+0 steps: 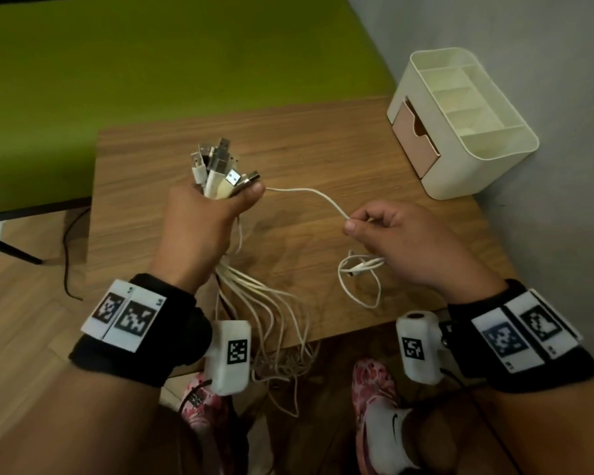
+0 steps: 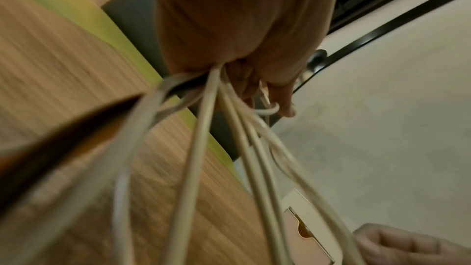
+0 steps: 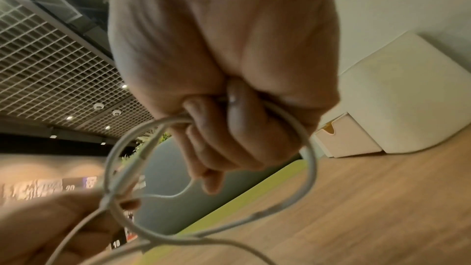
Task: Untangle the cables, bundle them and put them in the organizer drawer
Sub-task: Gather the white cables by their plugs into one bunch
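Fingers (image 1: 352,222) above wood table (image 1: 323,138), prob. office.

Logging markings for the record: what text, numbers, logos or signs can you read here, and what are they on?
"10": background sign, right wrist view.
"20": background wall sign, blurred.
Swoosh logo, no words: white sock.
Square black-and-white code tags, no letters: left wristband, right wristband.
Cable plugs: nothing readable.
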`<state>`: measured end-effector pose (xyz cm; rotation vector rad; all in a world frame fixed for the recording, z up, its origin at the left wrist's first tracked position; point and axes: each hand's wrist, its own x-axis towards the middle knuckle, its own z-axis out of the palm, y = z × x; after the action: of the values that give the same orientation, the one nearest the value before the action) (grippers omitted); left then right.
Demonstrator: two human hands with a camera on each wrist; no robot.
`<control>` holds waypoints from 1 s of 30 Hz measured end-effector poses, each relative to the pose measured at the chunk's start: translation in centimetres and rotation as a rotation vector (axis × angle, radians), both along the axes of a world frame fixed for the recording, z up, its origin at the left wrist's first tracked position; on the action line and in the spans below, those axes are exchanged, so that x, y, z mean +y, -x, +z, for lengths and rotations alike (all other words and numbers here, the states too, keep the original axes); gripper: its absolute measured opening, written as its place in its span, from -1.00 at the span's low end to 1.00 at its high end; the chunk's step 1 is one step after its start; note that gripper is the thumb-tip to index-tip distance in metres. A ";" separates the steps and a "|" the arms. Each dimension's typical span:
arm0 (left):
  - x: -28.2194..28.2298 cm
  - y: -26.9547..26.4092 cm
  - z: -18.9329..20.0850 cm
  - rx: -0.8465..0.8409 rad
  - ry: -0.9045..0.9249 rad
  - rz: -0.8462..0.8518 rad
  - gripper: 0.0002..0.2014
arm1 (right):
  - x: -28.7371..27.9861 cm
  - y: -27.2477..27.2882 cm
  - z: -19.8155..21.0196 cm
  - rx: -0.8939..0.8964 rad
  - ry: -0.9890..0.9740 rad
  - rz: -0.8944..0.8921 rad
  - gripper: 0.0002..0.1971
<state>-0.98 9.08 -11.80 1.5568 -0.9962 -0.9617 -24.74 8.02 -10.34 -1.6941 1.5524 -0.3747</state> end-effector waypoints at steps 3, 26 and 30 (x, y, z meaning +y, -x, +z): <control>0.4 0.4 0.3 -0.118 0.116 0.032 -0.85 | 0.2 -0.1 0.1 0.171 -0.008 0.027 -0.81; -0.4 -0.9 0.0 0.136 0.004 0.097 -0.86 | -0.5 2.6 -0.7 0.367 -0.228 0.195 -0.92; -0.3 -0.7 -0.5 -0.044 -0.020 -0.006 -0.89 | -0.6 2.6 -0.6 0.393 -0.166 0.209 -0.93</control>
<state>-0.26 8.74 -12.28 1.5987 -1.0247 -0.9479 -27.29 7.45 -10.96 -1.8497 1.6044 0.2025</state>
